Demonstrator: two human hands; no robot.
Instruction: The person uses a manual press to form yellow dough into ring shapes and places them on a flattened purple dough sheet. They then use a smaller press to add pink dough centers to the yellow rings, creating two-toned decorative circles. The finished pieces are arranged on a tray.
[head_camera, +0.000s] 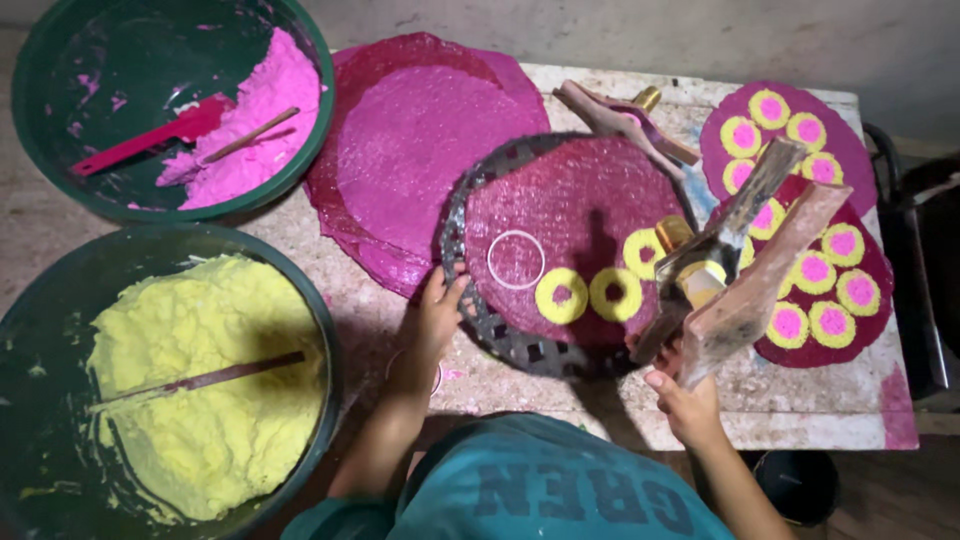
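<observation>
A round dark perforated tray (500, 335) lies on the table and carries a magenta disc (570, 200). On the disc sit three yellow rings (561, 296) and one pale ring outline (516, 259). My left hand (432, 318) rests on the tray's left rim, fingers curled over its edge. My right hand (685, 398) grips a wooden hinged press tool (745, 265) with a brass cylinder (674, 232), held tilted over the right side of the disc, its yellow-smeared end near the third ring.
A green basin of yellow paste (200, 390) with a stick stands at lower left. At upper left, a basin of pink paste (255, 115) holds a red spatula (150, 138). Stacked magenta sheets (400, 130) lie behind the tray, discs with yellow-pink circles (830, 270) at right, another wooden tool (620, 120) behind.
</observation>
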